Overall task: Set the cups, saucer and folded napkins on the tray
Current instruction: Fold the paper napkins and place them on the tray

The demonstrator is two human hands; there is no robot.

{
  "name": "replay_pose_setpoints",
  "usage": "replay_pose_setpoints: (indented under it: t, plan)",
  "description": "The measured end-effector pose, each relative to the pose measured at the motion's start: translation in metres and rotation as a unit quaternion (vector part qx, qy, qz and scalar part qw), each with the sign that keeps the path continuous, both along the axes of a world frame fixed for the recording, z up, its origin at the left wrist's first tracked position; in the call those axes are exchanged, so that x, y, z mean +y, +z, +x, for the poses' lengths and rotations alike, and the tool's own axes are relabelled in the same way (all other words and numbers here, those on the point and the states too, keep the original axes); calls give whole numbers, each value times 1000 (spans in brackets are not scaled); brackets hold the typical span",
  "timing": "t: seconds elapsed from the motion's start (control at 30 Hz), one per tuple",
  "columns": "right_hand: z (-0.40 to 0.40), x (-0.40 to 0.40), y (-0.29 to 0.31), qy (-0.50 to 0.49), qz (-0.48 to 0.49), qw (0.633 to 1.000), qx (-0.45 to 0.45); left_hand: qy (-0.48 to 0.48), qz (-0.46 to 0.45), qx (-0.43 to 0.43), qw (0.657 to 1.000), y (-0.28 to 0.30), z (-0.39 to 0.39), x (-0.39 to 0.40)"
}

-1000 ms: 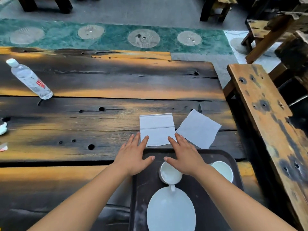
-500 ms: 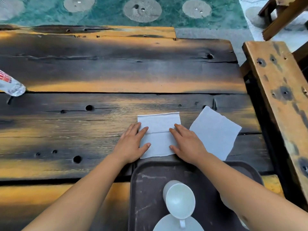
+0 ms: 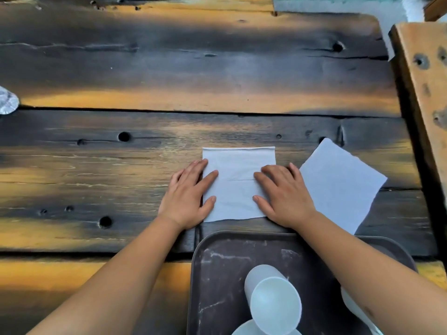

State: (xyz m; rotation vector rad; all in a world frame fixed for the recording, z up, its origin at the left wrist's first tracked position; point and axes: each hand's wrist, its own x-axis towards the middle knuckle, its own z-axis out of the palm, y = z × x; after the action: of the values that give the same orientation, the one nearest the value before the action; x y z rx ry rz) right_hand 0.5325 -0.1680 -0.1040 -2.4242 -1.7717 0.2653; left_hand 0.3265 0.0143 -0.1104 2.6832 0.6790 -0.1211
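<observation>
Napkin (image 3: 238,184), partly folded: lay flat on table (image 3: 169,68) between both grips, left hand (image 3: 187,197) and right hand (image 3: 283,194) spread flat on its side edges, equally near; tray (image 3: 217,274) just behind wrists.

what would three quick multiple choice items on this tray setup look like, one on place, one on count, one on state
1. Where does the white cup stand?
A. on the dark tray
B. on the bare table
C. on the bench

2. How many napkins lie on the wooden table?
A. one
B. two
C. four

3. What are the hands doing?
A. lifting a cup
B. pressing flat on a napkin
C. gripping the tray rim

Key: 1 A, the cup sits inside the tray. 2 B, the middle napkin and the right napkin. 3 B, the left hand and right hand lie flat on the middle napkin's sides.
</observation>
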Motion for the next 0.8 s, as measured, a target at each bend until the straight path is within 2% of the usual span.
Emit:
replay_pose_setpoints:
  t: [0.2, 0.53, 0.7, 0.8]
  plan:
    - [0, -2, -2, 4, 5, 1000, -8, -2, 20, 24, 1000, 0, 0, -1]
    - [3, 4, 10, 21, -67, 997, -25, -1, 23, 23, 999, 1, 1, -1]
    - [14, 23, 16, -46, -10, 999, 24, -3, 26, 29, 999, -1, 1, 0]
    - [26, 44, 18, -77, -18, 996, 40, -4, 25, 24, 999, -1, 1, 0]
